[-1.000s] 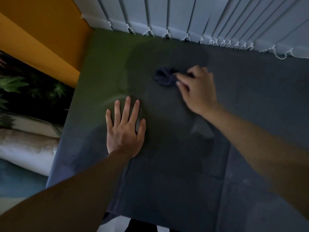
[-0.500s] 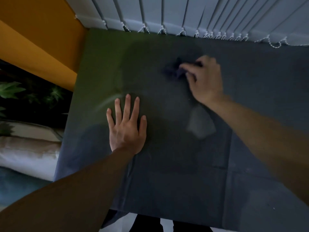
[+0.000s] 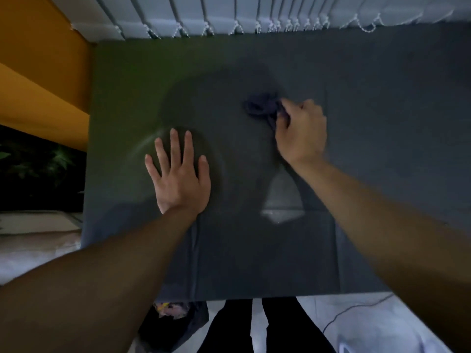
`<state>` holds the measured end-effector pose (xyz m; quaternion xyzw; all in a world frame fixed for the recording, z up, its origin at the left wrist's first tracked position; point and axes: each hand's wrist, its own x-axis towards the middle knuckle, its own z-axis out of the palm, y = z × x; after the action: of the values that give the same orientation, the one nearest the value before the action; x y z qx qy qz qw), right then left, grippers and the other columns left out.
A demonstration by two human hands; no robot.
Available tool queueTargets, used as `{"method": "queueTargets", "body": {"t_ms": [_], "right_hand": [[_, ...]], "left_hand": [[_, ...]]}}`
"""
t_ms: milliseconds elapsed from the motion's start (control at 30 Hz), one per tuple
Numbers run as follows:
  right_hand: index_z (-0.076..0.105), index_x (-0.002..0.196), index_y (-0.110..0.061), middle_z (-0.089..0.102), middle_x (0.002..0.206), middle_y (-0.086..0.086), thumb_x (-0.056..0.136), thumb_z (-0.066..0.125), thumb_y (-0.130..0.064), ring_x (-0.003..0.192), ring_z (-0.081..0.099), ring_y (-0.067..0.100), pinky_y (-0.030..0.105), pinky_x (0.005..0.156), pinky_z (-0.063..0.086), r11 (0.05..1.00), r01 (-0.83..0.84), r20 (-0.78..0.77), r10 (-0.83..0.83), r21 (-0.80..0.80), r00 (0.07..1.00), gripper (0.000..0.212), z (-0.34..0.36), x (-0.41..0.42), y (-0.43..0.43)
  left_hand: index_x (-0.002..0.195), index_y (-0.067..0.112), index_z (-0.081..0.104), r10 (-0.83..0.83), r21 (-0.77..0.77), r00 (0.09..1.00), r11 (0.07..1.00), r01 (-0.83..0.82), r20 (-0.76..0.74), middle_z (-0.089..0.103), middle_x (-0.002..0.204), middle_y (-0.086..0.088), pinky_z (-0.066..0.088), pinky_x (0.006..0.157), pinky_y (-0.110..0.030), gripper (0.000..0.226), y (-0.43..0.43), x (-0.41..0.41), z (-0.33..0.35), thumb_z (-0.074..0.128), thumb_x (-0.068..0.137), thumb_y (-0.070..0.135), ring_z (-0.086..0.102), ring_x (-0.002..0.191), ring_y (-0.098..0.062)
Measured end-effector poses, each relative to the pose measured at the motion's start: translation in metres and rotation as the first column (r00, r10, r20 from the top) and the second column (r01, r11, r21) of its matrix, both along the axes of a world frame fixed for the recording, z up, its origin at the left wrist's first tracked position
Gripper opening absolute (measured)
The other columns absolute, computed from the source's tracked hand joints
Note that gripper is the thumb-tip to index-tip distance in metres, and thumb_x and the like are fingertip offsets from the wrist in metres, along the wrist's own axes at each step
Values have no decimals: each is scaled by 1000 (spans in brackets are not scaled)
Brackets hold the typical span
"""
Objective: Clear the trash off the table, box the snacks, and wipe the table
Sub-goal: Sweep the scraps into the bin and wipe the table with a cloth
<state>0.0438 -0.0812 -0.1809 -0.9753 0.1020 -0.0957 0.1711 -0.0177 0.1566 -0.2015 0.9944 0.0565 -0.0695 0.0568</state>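
Dark cloth in right hand

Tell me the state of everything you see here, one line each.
table: dark cover, creased near front edge
cloth: bunched, lying on the table
left hand: flat on the table, fingers spread
right hand: gripping the cloth
blinds: drawn shut

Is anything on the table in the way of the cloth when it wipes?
Nothing visible blocks it. The right hand grips the cloth on the table. The only other thing on the table is the left hand, lying flat nearer and to the left, apart from the cloth.
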Motion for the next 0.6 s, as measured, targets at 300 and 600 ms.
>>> {"method": "queueTargets", "body": {"t_ms": [300, 600], "right_hand": [[68, 118, -28, 55, 88, 11, 90, 55, -23, 81, 54, 36, 41, 70, 47, 983, -185, 32, 185, 7, 982, 31, -3, -92, -11], [70, 117, -26, 54, 86, 7, 92, 58, -25, 77, 52, 30, 39, 66, 46, 966, -244, 35, 242, 85, 970, 28, -3, -163, -4]], "left_hand": [[161, 29, 12, -211, -69, 975, 974, 215, 64, 7, 169, 4, 2, 124, -54, 60, -3, -8, 4, 28, 104, 43, 5, 156, -20], [150, 21, 41, -252, -4, 962, 967, 254, 102, 42, 154, -7, 20, 115, -64, 49, -19, -5, 8, 42, 102, 33, 30, 144, -36]]}}
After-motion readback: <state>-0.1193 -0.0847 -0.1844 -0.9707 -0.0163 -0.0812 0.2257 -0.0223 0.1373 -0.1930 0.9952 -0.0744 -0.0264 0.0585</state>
